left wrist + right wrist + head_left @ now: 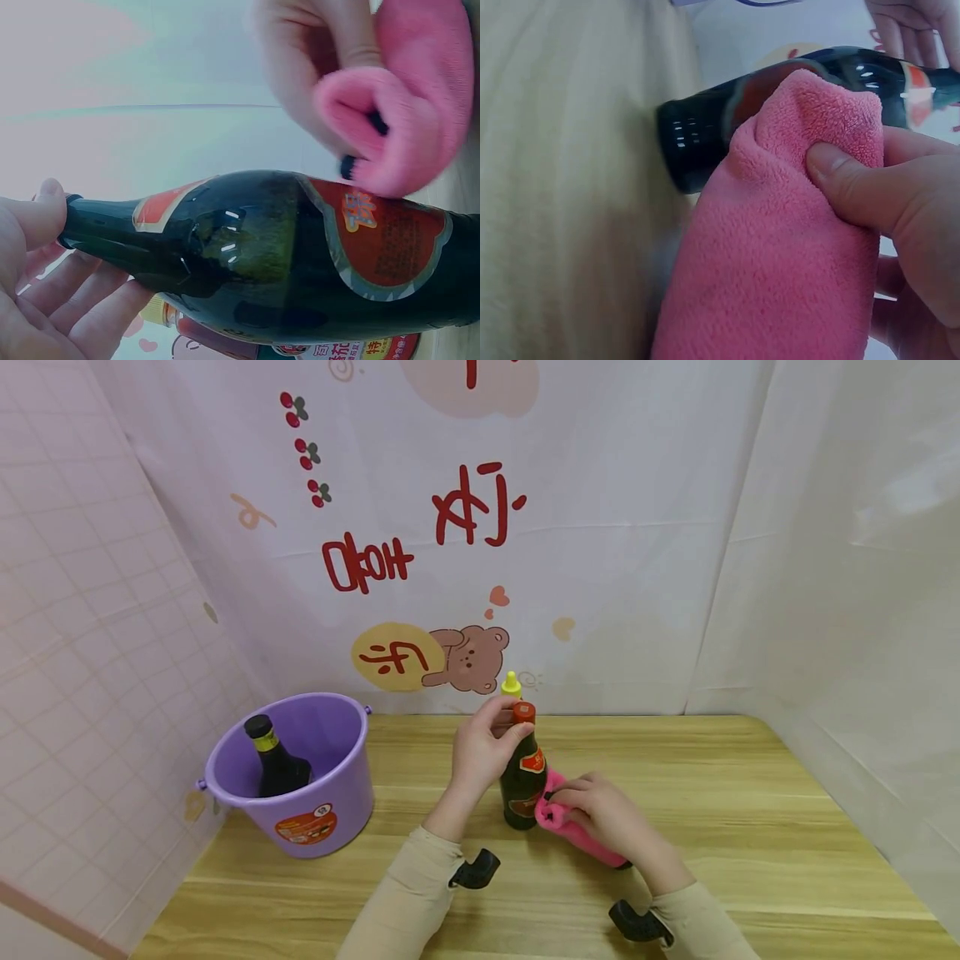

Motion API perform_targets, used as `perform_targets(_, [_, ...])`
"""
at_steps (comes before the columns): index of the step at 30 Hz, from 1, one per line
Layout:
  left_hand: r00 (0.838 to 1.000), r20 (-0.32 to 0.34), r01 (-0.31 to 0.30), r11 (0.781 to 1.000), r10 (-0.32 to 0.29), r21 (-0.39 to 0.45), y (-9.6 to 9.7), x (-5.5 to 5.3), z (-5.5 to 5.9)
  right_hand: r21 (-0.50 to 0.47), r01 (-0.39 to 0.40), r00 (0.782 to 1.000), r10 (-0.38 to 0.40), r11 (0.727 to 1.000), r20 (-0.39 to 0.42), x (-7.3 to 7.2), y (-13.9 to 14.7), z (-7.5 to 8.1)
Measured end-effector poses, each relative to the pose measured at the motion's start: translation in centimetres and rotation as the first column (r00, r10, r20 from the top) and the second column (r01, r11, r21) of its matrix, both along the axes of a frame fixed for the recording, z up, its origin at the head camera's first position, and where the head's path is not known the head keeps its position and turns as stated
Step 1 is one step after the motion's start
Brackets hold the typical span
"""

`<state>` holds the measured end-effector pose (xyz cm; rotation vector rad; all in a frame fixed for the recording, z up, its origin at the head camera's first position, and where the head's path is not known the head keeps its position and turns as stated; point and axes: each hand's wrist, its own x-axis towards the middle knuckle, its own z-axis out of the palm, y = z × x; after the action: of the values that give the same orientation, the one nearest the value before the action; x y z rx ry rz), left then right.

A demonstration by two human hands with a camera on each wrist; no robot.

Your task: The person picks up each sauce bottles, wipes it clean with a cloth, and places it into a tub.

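A dark green glass bottle point(517, 789) with a red cap and red labels stands upright on the table. My left hand point(483, 745) holds it at the top, thumb on one side of the neck and fingers on the other, as the left wrist view shows. In my right hand point(609, 817) is a folded pink cloth point(772, 247), pinched between thumb and fingers. The cloth's front end lies at the bottle's lower label, on the right side, and its tail hangs down toward the table. Part of the bottle's side is hidden behind the cloth in the right wrist view.
To the left stands a purple bucket point(360, 781) with a dark, black-capped bottle point(281, 768) inside. Behind the green bottle, a bottle with a yellow pointed cap point(512, 683) is mostly covered. A printed cloth wall point(622, 610) rises at the table's point(750, 827) back edge.
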<state>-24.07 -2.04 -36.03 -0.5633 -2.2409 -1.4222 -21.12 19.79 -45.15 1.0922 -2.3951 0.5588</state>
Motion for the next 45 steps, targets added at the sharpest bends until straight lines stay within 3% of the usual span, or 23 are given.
perform_targets(10, [0.999, 0.029, 0.018, 1.0, -0.018, -0.001, -0.3, -0.1, -0.1, 0.07, 0.043, 0.994, -0.05, 0.997, 0.101, -0.1, -0.9, -1.1])
perform_targets(16, [0.993, 0.055, 0.109, 0.994, -0.108, -0.004, -1.1, -0.9, -0.3, 0.069, 0.043, 0.991, -0.051, 0.997, 0.123, 0.0, -0.8, -1.1])
perform_targets(20, [0.976, 0.096, 0.193, 0.981, -0.193, 0.011, -1.6, -1.3, -0.2, 0.065, 0.035, 0.99, -0.044, 0.997, 0.132, 0.2, -0.5, -0.9])
perform_targets(24, [0.934, 0.148, 0.321, 0.945, -0.326, 0.058, -2.2, -1.8, 0.1, 0.055, 0.028, 0.992, -0.035, 0.998, 0.118, 0.2, -0.3, -0.9])
perform_targets(28, [0.853, 0.206, 0.468, 0.877, -0.48, 0.109, -3.0, -2.5, 0.5, 0.048, 0.02, 0.993, -0.026, 0.999, 0.115, 0.3, 0.0, -0.9])
perform_targets(32, [0.762, 0.223, 0.601, 0.792, -0.609, 0.11, -3.4, -3.4, 0.8, 0.033, -0.015, 0.996, 0.012, 0.999, 0.085, 0.3, 0.5, -0.7])
perform_targets(35, [0.734, 0.22, 0.642, 0.762, -0.643, 0.088, -3.6, -3.9, 1.0, 0.009, -0.04, 0.998, 0.039, 0.999, 0.043, 0.3, 1.0, -0.4])
perform_targets(37, [0.738, 0.218, 0.64, 0.765, -0.639, 0.077, -3.5, -3.9, 1.2, -0.01, -0.038, 0.999, 0.038, 0.999, 0.02, 0.3, 1.4, 0.0])
perform_targets(39, [0.759, 0.219, 0.615, 0.785, -0.614, 0.068, -3.5, -3.9, 1.2, -0.025, -0.03, 1.0, 0.031, 0.999, 0.004, 0.3, 1.8, 0.5])
perform_targets(45, [0.849, 0.227, 0.474, 0.877, -0.477, 0.072, -3.0, -3.6, 1.2, -0.073, 0.006, 0.999, -0.009, 0.997, -0.042, 0.4, 2.5, 2.5])
